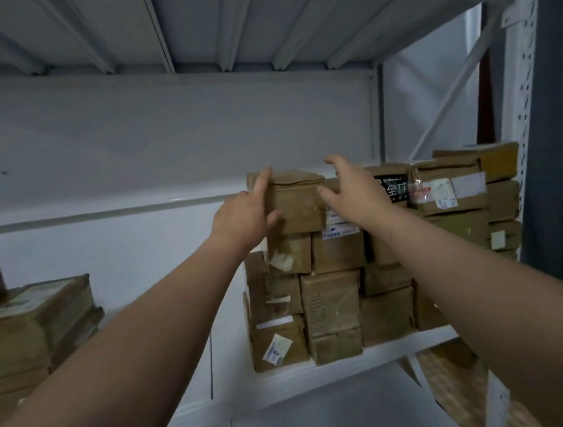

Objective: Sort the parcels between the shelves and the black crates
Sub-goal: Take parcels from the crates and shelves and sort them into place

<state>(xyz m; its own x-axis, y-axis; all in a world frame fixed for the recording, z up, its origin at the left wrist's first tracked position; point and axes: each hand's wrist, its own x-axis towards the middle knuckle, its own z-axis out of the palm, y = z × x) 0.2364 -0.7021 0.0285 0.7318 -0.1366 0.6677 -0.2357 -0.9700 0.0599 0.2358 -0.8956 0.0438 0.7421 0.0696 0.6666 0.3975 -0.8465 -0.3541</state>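
Forearms (pixel 140 337) out, I press left hand (pixel 244 217) flat on top parcel (pixel 298 201), right hand (pixel 353 192) spread wide; uneven pull could topple stack (pixel 329 294).

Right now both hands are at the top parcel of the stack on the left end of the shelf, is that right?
No. Head view: left hand and right hand are at the top parcel of the stack on the right end of the shelf.
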